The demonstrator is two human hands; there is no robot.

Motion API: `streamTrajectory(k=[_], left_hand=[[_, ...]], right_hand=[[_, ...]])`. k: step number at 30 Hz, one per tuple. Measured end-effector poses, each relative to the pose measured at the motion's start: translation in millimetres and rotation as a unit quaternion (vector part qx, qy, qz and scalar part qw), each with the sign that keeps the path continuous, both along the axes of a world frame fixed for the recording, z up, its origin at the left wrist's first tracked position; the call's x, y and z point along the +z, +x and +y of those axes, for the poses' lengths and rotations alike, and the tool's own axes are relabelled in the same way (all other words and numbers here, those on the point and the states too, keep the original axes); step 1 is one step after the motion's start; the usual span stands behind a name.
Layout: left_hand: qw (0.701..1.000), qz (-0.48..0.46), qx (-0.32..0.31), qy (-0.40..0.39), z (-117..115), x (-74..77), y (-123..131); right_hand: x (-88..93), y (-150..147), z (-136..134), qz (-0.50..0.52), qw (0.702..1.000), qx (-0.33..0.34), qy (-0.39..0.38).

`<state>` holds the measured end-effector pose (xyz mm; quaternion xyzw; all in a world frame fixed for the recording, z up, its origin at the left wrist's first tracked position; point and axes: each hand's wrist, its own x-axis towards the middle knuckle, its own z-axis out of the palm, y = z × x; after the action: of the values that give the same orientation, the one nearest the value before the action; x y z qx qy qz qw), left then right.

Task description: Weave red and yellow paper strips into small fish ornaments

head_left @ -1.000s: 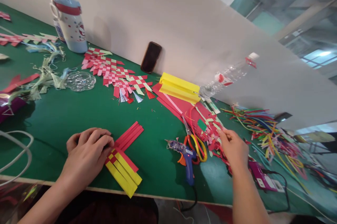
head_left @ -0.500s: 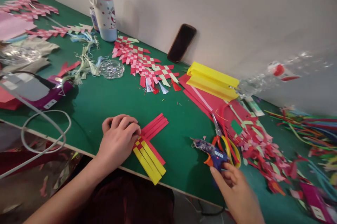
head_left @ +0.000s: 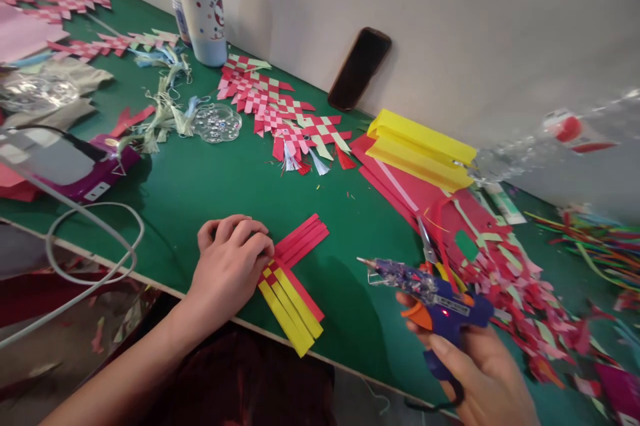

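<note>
My left hand (head_left: 233,259) is closed over the upper left corner of a woven paper piece (head_left: 293,309) made of red and yellow strips. It presses the piece on the green table near its front edge; the fingertips are partly hidden. The loose strips fan out to the right and toward me. In my right hand (head_left: 475,363) is a blue and orange hot glue gun (head_left: 435,306), lifted above the table, its nozzle pointing left toward the woven paper. A red light glows on its side. Scissors (head_left: 427,243) lie partly hidden behind the glue gun.
Woven red and green paper fish shapes (head_left: 285,113) with tassels lie along the wall. A phone (head_left: 360,69) leans there beside folded yellow paper (head_left: 423,149). Paper scraps (head_left: 525,299) spread at right. A bottle (head_left: 205,13) stands behind a flower-shaped bead dish (head_left: 217,123). A white cable (head_left: 135,239) loops at left.
My right hand has picked up the hot glue gun and raised it off the table beside the scissors. My left hand stays on the woven paper. The view has shifted slightly.
</note>
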<state>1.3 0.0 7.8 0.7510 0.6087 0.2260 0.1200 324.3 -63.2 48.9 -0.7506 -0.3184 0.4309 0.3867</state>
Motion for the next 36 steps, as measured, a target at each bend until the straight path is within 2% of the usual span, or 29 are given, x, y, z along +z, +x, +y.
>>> streamTrajectory(k=[3, 10, 15, 17, 21, 25, 28, 36], left_hand=[[1.000, -0.006, 0.000, -0.005, 1.2, 1.3, 0.3], [1.000, -0.026, 0.002, -0.003, 1.8, -0.6, 0.6], [0.999, -0.044, 0.004, 0.004, 1.6, 0.6, 0.9], [0.999, -0.051, 0.004, 0.004, 2.1, 1.5, 1.0], [0.998, -0.055, 0.002, 0.006, 3.0, 2.1, 0.6], [0.999, -0.042, 0.000, 0.010, 3.2, 1.3, 0.1], [0.999, -0.039, -0.003, 0.008, 3.0, 1.0, 0.0], [0.999, -0.041, -0.011, 0.010, 2.6, 2.2, -0.3]], right_hand=[[0.4, -4.1, 7.9, 0.038, 0.994, 0.095, -0.025], [13.5, -17.4, 28.4, 0.113, 0.977, 0.178, -0.042], [22.5, -45.6, 49.0, 0.050, 0.950, 0.307, 0.019], [23.8, -58.5, 57.1, 0.041, 0.945, 0.323, 0.024], [22.1, -75.5, 71.3, 0.051, 0.932, 0.359, -0.012], [16.2, -77.4, 83.0, 0.036, 0.897, 0.439, -0.038], [13.9, -77.1, 88.8, 0.019, 0.878, 0.473, -0.068], [13.6, -81.0, 93.4, -0.037, 0.863, 0.499, -0.067]])
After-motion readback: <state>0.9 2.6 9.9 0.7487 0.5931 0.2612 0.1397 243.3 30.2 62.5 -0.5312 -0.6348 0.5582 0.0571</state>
